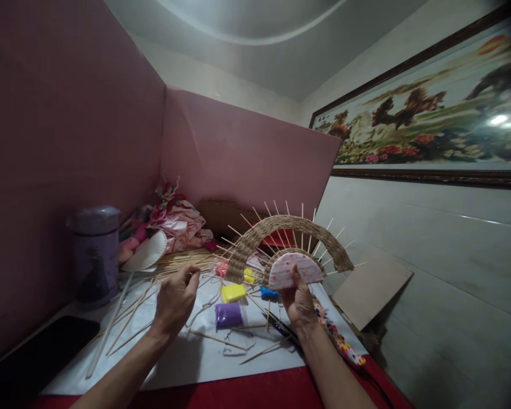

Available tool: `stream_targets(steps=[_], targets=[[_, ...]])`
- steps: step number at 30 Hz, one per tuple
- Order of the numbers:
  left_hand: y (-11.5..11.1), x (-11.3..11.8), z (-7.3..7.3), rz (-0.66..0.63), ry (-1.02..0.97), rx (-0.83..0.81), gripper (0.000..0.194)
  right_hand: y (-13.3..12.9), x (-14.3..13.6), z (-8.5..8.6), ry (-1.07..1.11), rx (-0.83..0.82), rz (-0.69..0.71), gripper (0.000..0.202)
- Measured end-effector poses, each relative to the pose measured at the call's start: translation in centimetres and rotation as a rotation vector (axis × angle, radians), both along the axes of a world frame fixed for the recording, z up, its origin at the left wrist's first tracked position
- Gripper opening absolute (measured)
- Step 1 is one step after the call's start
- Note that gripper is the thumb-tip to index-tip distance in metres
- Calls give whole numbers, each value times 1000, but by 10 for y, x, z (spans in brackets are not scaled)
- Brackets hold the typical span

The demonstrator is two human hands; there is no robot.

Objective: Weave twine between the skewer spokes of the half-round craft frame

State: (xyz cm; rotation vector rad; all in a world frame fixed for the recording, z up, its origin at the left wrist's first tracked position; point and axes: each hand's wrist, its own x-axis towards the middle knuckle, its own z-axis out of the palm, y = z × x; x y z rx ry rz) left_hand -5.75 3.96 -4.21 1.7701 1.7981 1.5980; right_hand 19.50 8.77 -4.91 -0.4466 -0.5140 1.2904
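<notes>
My right hand (298,301) grips a half-round woven fan frame (276,224) by its base, thumb on the front. Thin wooden sticks radiate from that base, and a broad band of brown twisted cord is woven across them in an arch. Their tips stick out past the band. The base is a pale half disc (296,271) with pink spots. Off the frame's left end, my left hand (179,298) is closed with thumb and fingertips pinched together. Whatever lies in that pinch is too small to make out.
Yellow (233,293) and purple (229,315) packets lie on the white sheet (174,363) among loose sticks. Black-handled scissors (281,326) lie by my right wrist. At left are a purple tumbler (96,255), a white paper fan (149,253) and a dark phone-like slab (42,358).
</notes>
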Motion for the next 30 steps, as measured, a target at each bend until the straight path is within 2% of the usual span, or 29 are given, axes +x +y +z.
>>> stream_targets(steps=[5,13,21,26,30], targets=[[1,-3,2,70,-16,-104,20,-3,-1,3,-15,-11,16,41],[1,-8,9,230,116,-214,22,-3,0,4,-37,20,-4,41],[-3,-2,7,164,239,-187,20,0,3,4,17,-18,-13,43],[-3,-3,7,176,303,-190,22,3,6,1,28,-57,-57,39],[-3,-5,5,138,286,-192,24,4,8,-1,49,-59,-8,38]])
